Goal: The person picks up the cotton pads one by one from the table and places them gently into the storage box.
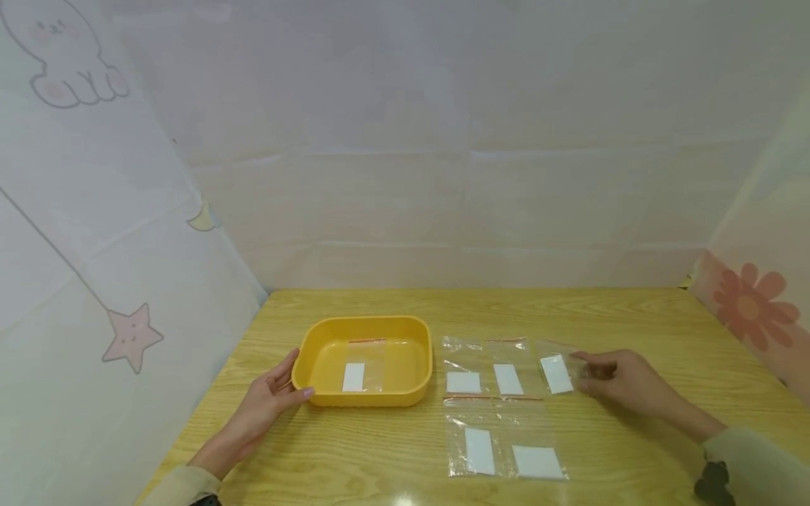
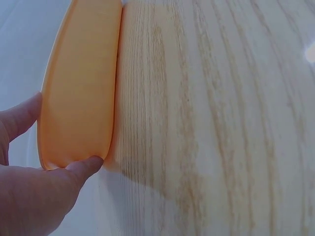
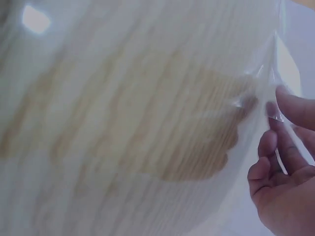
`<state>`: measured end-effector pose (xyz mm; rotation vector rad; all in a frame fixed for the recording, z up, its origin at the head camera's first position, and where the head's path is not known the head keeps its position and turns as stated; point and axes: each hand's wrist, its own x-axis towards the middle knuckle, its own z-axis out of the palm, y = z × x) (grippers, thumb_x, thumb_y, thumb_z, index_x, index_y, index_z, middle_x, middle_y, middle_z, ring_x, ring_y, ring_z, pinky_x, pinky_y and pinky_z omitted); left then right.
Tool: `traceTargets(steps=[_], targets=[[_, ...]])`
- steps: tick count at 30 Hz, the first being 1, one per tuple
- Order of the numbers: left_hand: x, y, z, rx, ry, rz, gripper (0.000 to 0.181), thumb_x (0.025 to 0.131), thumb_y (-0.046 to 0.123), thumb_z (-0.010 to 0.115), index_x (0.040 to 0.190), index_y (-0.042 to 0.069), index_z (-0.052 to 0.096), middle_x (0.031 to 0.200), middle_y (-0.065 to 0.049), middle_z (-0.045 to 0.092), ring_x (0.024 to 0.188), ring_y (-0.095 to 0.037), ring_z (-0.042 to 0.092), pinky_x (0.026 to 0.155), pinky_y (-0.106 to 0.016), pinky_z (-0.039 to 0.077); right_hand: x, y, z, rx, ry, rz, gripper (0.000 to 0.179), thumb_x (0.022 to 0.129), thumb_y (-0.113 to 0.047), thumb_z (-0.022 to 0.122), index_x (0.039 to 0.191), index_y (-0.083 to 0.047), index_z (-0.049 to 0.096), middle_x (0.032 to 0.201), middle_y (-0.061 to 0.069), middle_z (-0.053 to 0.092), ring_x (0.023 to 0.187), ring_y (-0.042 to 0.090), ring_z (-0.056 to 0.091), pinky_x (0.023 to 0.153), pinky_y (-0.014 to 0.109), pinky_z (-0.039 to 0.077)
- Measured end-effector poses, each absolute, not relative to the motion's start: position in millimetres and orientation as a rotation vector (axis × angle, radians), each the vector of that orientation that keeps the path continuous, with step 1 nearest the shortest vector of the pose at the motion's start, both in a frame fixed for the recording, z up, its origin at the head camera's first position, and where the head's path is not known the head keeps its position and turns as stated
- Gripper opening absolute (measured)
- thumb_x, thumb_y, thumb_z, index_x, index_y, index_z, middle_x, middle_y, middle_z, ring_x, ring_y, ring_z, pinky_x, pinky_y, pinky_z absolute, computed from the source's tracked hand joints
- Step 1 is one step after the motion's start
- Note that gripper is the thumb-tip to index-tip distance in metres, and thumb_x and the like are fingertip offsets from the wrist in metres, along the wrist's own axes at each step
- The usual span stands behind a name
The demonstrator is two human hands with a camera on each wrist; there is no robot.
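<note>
A yellow plastic tray (image 1: 380,399) stands on the left of the table. My left hand (image 1: 262,404) grips its left end, the thumb at the front corner of the rim; the left wrist view shows fingers against the tray's side (image 2: 81,83). Inside the tray lies a clear zip bag (image 1: 373,369) with a white card and a red seal line. On the right, my right hand (image 1: 623,383) pinches the right edge of another clear zip bag (image 1: 557,372), which holds a tilted white card. In the right wrist view, thumb and fingers meet on its clear film (image 3: 274,73).
To the right of the tray lie more clear zip bags with white cards: two in the back row (image 1: 463,381) and two in the front row (image 1: 479,450), edges close together or overlapping. Pale printed cloth (image 1: 468,197) rises behind the wooden table (image 1: 354,457) and at both sides.
</note>
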<state>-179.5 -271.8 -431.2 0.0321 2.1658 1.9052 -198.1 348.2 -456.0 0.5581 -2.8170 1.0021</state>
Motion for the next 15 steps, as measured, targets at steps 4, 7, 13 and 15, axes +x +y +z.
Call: traceTargets(steps=[4, 7, 13, 15], targets=[[-180.0, -272.2, -431.9, 0.029, 2.173, 1.900, 0.091, 0.103, 0.010, 0.070, 0.171, 0.014, 0.009, 0.174, -0.014, 0.012, 0.155, -0.035, 0.025, 0.109, -0.027, 0.047, -196.7, 346.5, -452.2, 0.488, -2.829, 1.161, 0.051, 0.090, -0.008, 0.085, 0.135, 0.009, 0.068, 0.097, 0.003, 0.075, 0.082, 0.006, 0.066, 0.065, 0.025, 0.057], [-179.9, -272.5, -432.4, 0.029, 2.171, 1.904, 0.093, 0.102, 0.011, 0.072, 0.171, 0.014, 0.010, 0.174, -0.015, 0.013, 0.155, -0.035, 0.025, 0.109, -0.028, 0.048, -197.7, 347.7, -449.2, 0.455, -2.833, 1.323, 0.059, 0.092, -0.007, 0.082, 0.144, 0.009, 0.059, 0.111, 0.019, 0.073, 0.094, 0.020, 0.070, 0.068, 0.027, 0.060], [-179.7, -272.4, -432.1, 0.027, 2.162, 1.915, 0.094, 0.101, 0.012, 0.074, 0.171, 0.014, 0.010, 0.174, -0.015, 0.014, 0.155, -0.036, 0.027, 0.108, -0.028, 0.049, -201.0, 353.1, -447.3, 0.552, -2.790, 1.680, 0.068, 0.101, -0.009, 0.072, 0.160, 0.003, 0.041, 0.149, 0.041, 0.046, 0.113, 0.038, 0.069, 0.080, 0.033, 0.063], [-179.6, -272.3, -432.0, 0.024, 2.161, 1.915, 0.094, 0.101, 0.012, 0.074, 0.171, 0.014, 0.010, 0.174, -0.015, 0.014, 0.154, -0.036, 0.027, 0.108, -0.028, 0.049, -201.7, 354.3, -446.9, 0.585, -2.754, 1.835, 0.066, 0.104, -0.007, 0.067, 0.161, 0.004, 0.037, 0.151, 0.042, 0.042, 0.105, 0.032, 0.073, 0.082, 0.038, 0.064]])
